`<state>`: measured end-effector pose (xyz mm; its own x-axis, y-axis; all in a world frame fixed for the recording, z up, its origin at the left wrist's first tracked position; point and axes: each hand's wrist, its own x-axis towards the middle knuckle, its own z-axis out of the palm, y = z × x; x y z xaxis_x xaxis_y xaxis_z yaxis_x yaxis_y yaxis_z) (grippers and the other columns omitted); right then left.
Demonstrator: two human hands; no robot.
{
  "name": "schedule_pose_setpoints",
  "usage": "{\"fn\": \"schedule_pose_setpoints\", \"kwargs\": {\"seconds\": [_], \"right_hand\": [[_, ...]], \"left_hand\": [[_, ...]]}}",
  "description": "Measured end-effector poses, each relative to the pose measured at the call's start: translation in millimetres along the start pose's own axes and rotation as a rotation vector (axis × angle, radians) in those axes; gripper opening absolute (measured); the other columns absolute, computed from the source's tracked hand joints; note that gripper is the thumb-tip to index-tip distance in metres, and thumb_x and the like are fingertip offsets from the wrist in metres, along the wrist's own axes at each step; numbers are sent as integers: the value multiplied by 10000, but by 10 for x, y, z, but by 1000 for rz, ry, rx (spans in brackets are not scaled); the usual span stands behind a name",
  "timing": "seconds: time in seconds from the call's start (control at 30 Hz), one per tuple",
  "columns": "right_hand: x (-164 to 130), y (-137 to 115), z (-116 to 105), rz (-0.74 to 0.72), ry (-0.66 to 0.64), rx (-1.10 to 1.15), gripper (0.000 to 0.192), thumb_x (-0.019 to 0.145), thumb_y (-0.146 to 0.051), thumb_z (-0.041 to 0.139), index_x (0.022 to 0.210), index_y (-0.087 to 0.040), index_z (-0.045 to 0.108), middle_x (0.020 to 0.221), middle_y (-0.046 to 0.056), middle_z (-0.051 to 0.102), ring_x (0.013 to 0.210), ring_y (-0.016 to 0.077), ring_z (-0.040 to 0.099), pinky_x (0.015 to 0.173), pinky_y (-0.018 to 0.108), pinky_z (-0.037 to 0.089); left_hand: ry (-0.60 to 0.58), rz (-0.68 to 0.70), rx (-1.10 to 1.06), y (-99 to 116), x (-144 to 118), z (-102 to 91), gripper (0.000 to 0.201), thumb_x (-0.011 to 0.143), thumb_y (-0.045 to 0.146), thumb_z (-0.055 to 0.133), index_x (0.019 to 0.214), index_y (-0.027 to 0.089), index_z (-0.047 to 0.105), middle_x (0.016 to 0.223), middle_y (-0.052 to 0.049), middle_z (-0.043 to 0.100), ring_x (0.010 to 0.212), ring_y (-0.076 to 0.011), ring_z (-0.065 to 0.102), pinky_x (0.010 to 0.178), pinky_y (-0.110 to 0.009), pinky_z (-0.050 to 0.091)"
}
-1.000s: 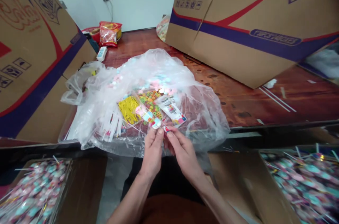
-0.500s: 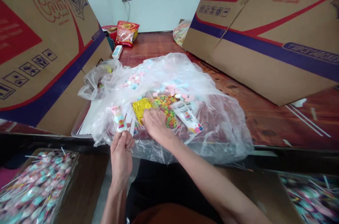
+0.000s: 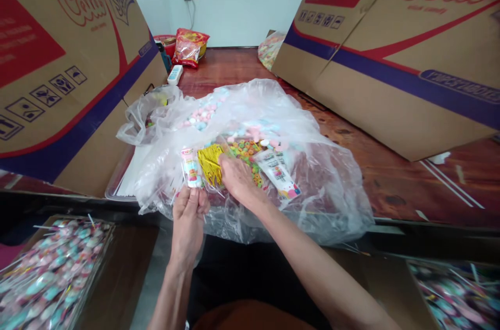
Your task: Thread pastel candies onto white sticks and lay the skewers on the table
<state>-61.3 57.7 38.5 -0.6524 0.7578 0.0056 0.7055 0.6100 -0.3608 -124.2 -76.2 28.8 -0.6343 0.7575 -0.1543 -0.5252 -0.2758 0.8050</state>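
My left hand [image 3: 190,215] pinches the bottom of a small clear packet of candy [image 3: 191,167] and holds it upright near the table's front edge. My right hand [image 3: 237,180] reaches into a bundle of yellow twist ties [image 3: 209,162], fingers closed on them. Both lie on a big crumpled clear plastic bag [image 3: 312,179] spread over the wooden table. Beside my right hand are a heap of coloured ring candies [image 3: 245,149], pink and blue candies [image 3: 203,114] and a printed empty packet [image 3: 279,175]. White sticks [image 3: 128,174] lie under the plastic at the left.
Large cardboard boxes stand tilted at the left [image 3: 58,70] and right [image 3: 390,43]. Boxes of wrapped lollipops sit low at the left [image 3: 50,273] and right [image 3: 457,288]. A red snack bag [image 3: 189,46] and a white remote [image 3: 174,75] lie at the far end of the table [image 3: 390,174].
A second ago both hands held the packet together. My right hand let go and moved onto the yellow twist ties. My left hand carried the packet left, then a little right and up.
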Motion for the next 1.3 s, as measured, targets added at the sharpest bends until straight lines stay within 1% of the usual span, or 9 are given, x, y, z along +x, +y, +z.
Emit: {"fn": "schedule_pose_setpoints", "kwargs": {"seconds": [0.23, 0.47, 0.57, 0.67, 0.73, 0.83, 0.93, 1.1, 1.3], "right_hand": [[-26, -4, -11, 56, 5, 31, 356, 897, -20, 440, 1156, -176, 628, 1039, 104, 717, 909, 233, 674, 769, 301, 461], [-60, 40, -50, 29, 126, 120, 349, 920, -36, 401, 1112, -156, 667, 1120, 141, 686, 998, 245, 644, 837, 329, 465], [-223, 103, -107, -40, 263, 397, 266, 928, -92, 431, 998, -156, 680, 995, 112, 703, 927, 223, 645, 825, 320, 479], [-476, 131, -99, -145, 292, 743, 197, 944, -180, 474, 909, -187, 667, 825, 33, 695, 779, 178, 646, 737, 278, 492], [-638, 118, -40, -205, 320, 824, 189, 954, -215, 487, 897, -198, 667, 816, 25, 697, 764, 168, 650, 737, 276, 500], [-796, 100, 79, -239, 454, 777, 210, 966, -200, 465, 907, -202, 667, 869, 52, 708, 824, 177, 662, 783, 299, 509], [-859, 134, 141, -196, 552, 711, 229, 971, -172, 439, 936, -205, 663, 886, 69, 701, 846, 186, 661, 773, 304, 513], [-919, 239, 123, -155, 603, 682, 211, 969, -156, 451, 940, -198, 656, 875, 66, 696, 825, 183, 658, 755, 293, 507], [-1015, 328, 138, -134, 617, 755, 155, 966, -175, 509, 899, -189, 648, 846, 50, 691, 794, 165, 648, 737, 274, 493]], "left_hand": [[67, 29, -64, -53, 60, -41, 301, 716, 294, 847, 832, 192, 589, 660, 43, 521, 548, -52, 382, 514, -161, 338], [90, 29, -20, -46, 91, -43, 290, 734, 317, 823, 743, 155, 583, 689, 30, 532, 511, -27, 333, 479, -159, 306], [106, 65, 50, -52, 83, 0, 254, 771, 314, 772, 766, 166, 565, 689, 36, 525, 510, -31, 323, 478, -163, 287], [115, 90, 152, -99, 49, 64, 186, 838, 317, 690, 896, 209, 549, 698, 44, 539, 550, -58, 395, 506, -170, 302], [100, 90, 203, -153, 13, 111, 161, 871, 311, 648, 942, 228, 529, 702, 49, 538, 578, -72, 432, 531, -178, 323], [37, 89, 252, -239, -46, 180, 143, 885, 309, 637, 944, 230, 533, 729, 45, 540, 602, -80, 450, 564, -192, 345], [-43, 76, 253, -301, -98, 241, 134, 873, 305, 658, 909, 222, 559, 741, 41, 538, 607, -82, 439, 573, -201, 345], [-129, 59, 231, -376, -145, 327, 170, 842, 314, 717, 876, 207, 589, 749, 38, 543, 595, -74, 410, 555, -204, 331], [-123, 57, 227, -509, -133, 388, 271, 845, 408, 728, 837, 185, 574, 698, 45, 511, 564, -60, 383, 528, -185, 316]]}}
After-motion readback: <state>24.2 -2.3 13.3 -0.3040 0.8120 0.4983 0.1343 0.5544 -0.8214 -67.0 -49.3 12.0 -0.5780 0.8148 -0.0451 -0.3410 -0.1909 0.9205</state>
